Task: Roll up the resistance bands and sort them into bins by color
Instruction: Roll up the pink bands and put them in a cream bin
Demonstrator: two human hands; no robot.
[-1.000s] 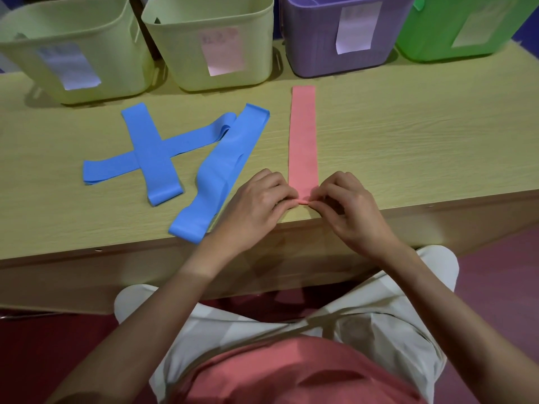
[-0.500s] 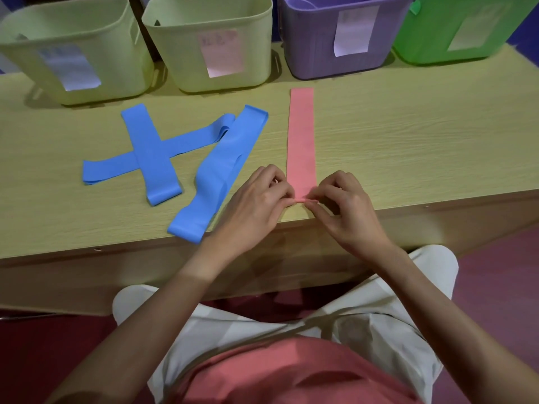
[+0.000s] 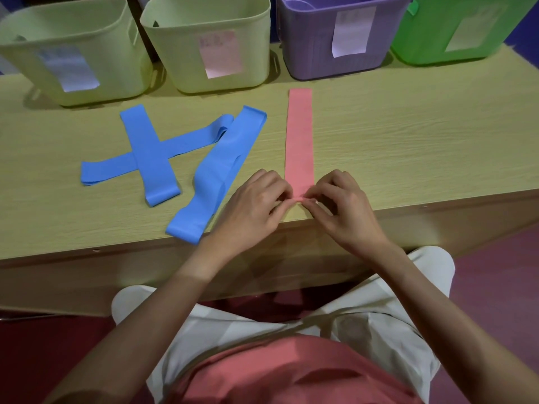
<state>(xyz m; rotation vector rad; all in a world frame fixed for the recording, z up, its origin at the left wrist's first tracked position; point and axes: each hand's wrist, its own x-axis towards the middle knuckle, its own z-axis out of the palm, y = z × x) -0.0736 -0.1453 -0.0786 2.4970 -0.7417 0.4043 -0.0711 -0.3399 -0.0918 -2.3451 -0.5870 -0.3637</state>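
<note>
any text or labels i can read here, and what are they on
None can be read. Four paper labels, all too blurred:
Left pale green bin: bluish label, faint marks only.
Second pale green bin: pink label, smudged marks near its top.
Purple bin: white label, looks blank.
Green bin: pale label, looks blank.

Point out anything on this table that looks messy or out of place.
The three blue bands lie in a loose heap: two crossed, the third slanting against one of them. The pink band lies straight, its near end pinched by the left hand and right hand.
</note>
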